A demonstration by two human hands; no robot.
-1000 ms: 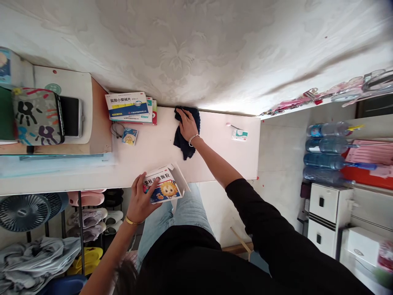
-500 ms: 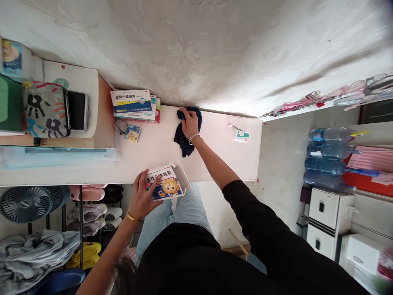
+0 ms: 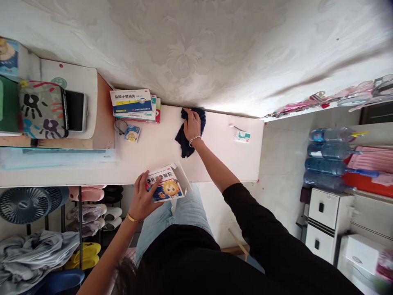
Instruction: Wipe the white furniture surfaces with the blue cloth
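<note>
My left hand (image 3: pixel 144 196) grips a medicine box (image 3: pixel 167 184) at the front edge of the white tabletop (image 3: pixel 227 159). The box is white and blue with a cartoon lion on it, and its flap stands open at the right end. Near the wall, my right hand (image 3: pixel 192 128) presses on a crumpled dark navy cloth (image 3: pixel 184 143), fingers bent over it. The cloth lies against the tabletop, partly hidden under the hand.
Stacked medicine boxes (image 3: pixel 132 105) and a small blue packet (image 3: pixel 132 133) lie to the left. On the right are a small white-and-green pack (image 3: pixel 242 136) and a thin pink-tipped stick (image 3: pixel 235 127). A wooden organizer (image 3: pixel 104 119) takes up the left end; the wall (image 3: pixel 184 49) rises behind.
My right hand and the dark cloth have shifted slightly to the right along the tabletop. The left hand and the medicine box have stayed nearly where they were.
</note>
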